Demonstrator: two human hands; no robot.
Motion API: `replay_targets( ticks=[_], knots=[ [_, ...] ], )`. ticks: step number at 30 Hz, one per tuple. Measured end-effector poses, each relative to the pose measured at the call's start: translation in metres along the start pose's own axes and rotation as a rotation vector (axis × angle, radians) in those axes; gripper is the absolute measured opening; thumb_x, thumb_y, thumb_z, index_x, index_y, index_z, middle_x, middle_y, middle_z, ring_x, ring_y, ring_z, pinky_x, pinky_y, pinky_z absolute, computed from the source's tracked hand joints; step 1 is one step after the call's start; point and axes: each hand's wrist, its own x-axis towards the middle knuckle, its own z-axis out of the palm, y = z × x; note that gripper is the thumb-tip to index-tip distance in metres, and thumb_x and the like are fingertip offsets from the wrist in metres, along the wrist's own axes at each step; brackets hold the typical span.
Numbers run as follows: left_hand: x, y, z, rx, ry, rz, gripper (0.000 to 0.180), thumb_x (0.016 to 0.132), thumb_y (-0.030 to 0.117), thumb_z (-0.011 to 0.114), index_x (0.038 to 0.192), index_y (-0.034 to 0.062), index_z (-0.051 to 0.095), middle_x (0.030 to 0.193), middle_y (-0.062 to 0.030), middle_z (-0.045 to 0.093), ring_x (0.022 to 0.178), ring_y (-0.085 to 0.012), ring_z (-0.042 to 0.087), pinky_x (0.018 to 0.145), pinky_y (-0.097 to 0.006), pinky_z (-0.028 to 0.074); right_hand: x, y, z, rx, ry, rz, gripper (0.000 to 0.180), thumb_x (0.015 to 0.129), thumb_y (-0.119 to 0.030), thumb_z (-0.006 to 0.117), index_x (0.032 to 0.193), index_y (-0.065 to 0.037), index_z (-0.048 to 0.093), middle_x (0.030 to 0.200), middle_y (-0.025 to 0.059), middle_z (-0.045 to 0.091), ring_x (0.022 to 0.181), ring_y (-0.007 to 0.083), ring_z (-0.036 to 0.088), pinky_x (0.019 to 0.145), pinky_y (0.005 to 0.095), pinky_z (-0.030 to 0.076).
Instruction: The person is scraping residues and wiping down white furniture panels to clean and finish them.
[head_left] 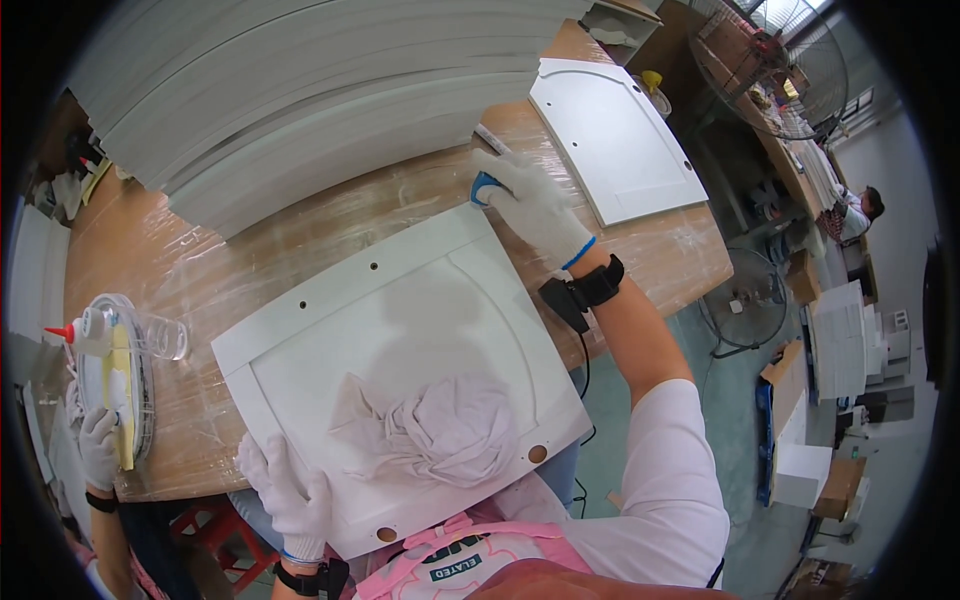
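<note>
Squarely across table's (pixel 190 425) near edge: white panel (pixel 400 335), crumpled cloth (pixel 450 430) on top. Left hand (pixel 290 495), gloved, loosely spread over panel's left near edge, touching; whether gripping, cannot tell. Right hand (pixel 530 200), gloved, curled round small blue item (pixel 485 187) by far corner. Beyond: second panel (pixel 615 145), white board stack (pixel 340 120).

The left head camera looked steeply down from head height, facing forward across the surface (pixel 190 420); the panel (pixel 385 335) lay near, mid-view; floor (pixel 620 440) and wall (pixel 905 170) showed farther off, rightward; straight edges bent toward the fisheye's dark rim.
</note>
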Motion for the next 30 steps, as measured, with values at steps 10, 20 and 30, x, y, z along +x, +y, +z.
replay_targets(
  ticks=[10,20,30],
  knots=[
    [-0.0002,-0.001,-0.0001,0.004,-0.013,-0.017,0.07,0.072,0.006,0.064,0.141,0.0007,0.052,0.154,-0.0325,0.035,0.146,-0.0506,0.028,0.122,-0.06,0.016,-0.0052,0.003,0.0018,0.103,0.045,0.072,0.044,0.092,-0.008,0.064,0.136,-0.01,0.06,0.12,0.0171,0.063,0.113,0.0361,0.059,0.099,0.0402,0.048],
    [0.0012,0.002,0.0001,-0.013,-0.001,-0.024,0.071,0.073,-0.002,0.062,0.143,-0.0003,0.051,0.154,-0.0294,0.038,0.147,-0.047,0.028,0.123,-0.055,0.015,-0.0036,0.0021,0.0053,-0.136,0.06,-0.124,0.044,0.089,-0.008,0.065,0.133,-0.012,0.06,0.114,0.0148,0.064,0.111,0.0357,0.06,0.094,0.0419,0.05],
    [0.0006,0.0032,-0.0025,-0.019,-0.009,-0.033,0.07,0.074,-0.002,0.061,0.143,0.0,0.051,0.155,-0.0295,0.037,0.147,-0.0476,0.028,0.122,-0.054,0.015,-0.0057,0.0017,0.0078,-0.202,0.079,-0.209,0.045,0.087,-0.005,0.066,0.131,-0.013,0.06,0.113,0.014,0.064,0.107,0.037,0.062,0.088,0.0436,0.053]
  ],
)
